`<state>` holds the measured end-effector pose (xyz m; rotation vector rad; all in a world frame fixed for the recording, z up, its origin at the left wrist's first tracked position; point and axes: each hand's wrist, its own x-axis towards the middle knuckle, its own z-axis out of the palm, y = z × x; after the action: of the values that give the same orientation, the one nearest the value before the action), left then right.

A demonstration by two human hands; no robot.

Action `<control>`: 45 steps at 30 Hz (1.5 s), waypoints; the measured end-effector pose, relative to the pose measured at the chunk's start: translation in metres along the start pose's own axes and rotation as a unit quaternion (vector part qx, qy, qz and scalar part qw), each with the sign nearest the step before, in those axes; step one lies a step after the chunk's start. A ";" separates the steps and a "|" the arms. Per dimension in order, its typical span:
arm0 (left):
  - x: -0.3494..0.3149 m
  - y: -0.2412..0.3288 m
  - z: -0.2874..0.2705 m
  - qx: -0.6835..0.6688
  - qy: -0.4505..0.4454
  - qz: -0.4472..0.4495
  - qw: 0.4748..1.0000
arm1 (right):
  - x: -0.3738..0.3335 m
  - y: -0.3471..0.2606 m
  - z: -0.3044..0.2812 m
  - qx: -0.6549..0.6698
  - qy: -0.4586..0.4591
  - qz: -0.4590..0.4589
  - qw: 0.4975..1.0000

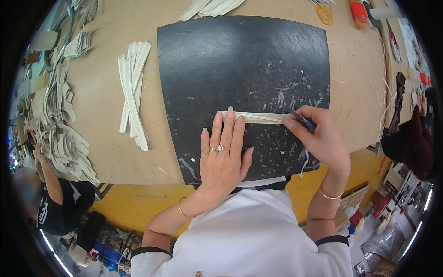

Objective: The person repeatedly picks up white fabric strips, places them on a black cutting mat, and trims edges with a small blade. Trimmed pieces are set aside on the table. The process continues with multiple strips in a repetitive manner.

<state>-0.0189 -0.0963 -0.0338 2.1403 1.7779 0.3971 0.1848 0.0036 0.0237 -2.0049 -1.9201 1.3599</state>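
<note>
A narrow pale fabric strip (263,117) lies crosswise on a black mat (221,60). My left hand (223,154) rests flat, its fingertips pressing on the strip's left part. Closed around a slim dark pointed tool with a blue handle (308,123), my right hand (323,138) is at the strip's right end. The thumb and fingertips there meet the strip. Whether the tool is a pen or small snips cannot be made out. A thin white offcut (305,162) hangs at the mat's lower right.
Left of the mat, a loose pile of similar strips (134,92) lies on the wooden table (106,157). Many more strips (67,143) line the far left. Yellow elastic (324,15) and a red-orange spool (358,14) lie at the back right. Another person (60,198) is at lower left.
</note>
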 end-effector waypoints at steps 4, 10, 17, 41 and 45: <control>0.001 0.001 0.002 -0.054 -0.002 0.002 0.999 | -0.001 0.014 -0.007 0.040 -0.021 0.018 0.999; 0.005 0.007 0.005 -0.037 -0.006 -0.014 0.999 | 0.001 0.016 -0.008 0.052 -0.025 0.021 0.998; 0.006 0.011 0.003 -0.015 -0.032 -0.027 0.999 | 0.003 0.015 -0.006 0.051 -0.011 0.021 0.998; 0.005 -0.025 -0.020 -0.045 -0.089 0.029 0.995 | -0.002 -0.036 0.041 -0.022 0.077 -0.071 0.994; 0.006 -0.023 -0.023 -0.029 -0.081 0.022 0.996 | -0.002 -0.046 0.037 0.093 0.058 -0.092 0.990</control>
<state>-0.0475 -0.0848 -0.0226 2.1104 1.6139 0.2741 0.1268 -0.0062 0.0290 -1.7343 -1.8032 1.2931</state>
